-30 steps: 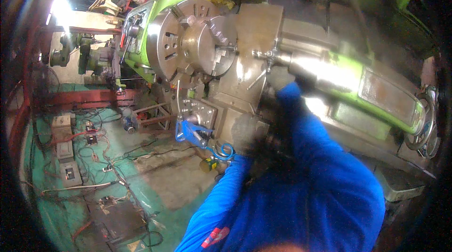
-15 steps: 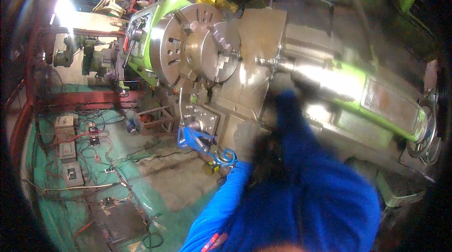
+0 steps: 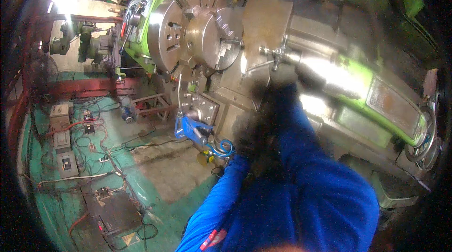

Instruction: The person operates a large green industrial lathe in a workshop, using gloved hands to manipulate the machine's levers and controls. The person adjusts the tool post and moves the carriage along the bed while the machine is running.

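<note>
While leaning in beside the tailstock (image 3: 354, 74), holding the right hand (image 3: 284, 76) just below the cross-shaped metal piece (image 3: 277, 54).
Seemingly set at the tailstock's tip for support; with left hand (image 3: 247, 135) lower; cannot tell either grip.

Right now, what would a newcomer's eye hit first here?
The large slotted steel disc comes first, upper left of centre. Then the glaring steel cylinder, right of centre, with the blurred right hand near its left end. Below the disc, the bright blue tool stands out.
</note>
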The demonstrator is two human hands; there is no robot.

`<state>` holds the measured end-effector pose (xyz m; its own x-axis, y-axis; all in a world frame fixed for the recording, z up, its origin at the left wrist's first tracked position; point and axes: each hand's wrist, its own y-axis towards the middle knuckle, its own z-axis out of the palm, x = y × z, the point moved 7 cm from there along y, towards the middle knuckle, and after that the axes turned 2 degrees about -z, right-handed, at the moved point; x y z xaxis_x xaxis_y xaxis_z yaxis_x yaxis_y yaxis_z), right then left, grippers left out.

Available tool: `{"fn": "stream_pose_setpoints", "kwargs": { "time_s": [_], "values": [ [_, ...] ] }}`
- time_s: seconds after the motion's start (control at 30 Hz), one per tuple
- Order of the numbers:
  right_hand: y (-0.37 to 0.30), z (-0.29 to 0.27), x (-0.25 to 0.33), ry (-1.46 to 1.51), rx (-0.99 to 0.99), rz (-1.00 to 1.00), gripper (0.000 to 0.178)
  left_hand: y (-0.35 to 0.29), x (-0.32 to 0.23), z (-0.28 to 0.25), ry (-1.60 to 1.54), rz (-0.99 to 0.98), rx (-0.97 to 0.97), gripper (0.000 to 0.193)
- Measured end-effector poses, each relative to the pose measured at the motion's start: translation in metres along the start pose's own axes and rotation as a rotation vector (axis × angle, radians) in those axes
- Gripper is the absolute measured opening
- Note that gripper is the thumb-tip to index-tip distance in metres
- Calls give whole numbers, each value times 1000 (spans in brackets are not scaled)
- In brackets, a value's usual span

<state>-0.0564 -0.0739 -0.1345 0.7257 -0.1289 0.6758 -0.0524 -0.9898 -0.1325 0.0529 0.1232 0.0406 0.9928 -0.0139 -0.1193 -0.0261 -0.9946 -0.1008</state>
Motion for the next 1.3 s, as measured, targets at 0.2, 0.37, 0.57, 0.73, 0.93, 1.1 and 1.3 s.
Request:
{"fn": "stream_pose_setpoints", "kwargs": {
  "time_s": [0.2, 0.37, 0.57, 0.73, 0.93, 1.1, 1.3],
  "values": [
    [-2, -9, -2, 23, 6, -39, 26, 5, 3, 3, 17, -4, 0, 29],
    [-30, -21, 10, -63, -89, -95, 27, 2, 3, 6, 23, -7, 2, 31],
    [-23, -18, -22, 793, 272, -66, 29, 1, 3, -1, -7, 12, -28, 33],
    [-48, -84, -7, 692, 207, -16, 30, -9, 10, 3, -137, 31, -130, 36],
    [-51, -37, -48, 901, 59, 71, 23, -18, 18, 13, -261, 14, -202, 40],
    [-99, -74, -12, 1196, 163, 396, 27, -16, 13, -11, -145, 77, -139, 40],
    [-140, -169, 62, 450, 83, -112, 24, -24, 23, -14, -128, 66, -194, 37]
  ]
}}
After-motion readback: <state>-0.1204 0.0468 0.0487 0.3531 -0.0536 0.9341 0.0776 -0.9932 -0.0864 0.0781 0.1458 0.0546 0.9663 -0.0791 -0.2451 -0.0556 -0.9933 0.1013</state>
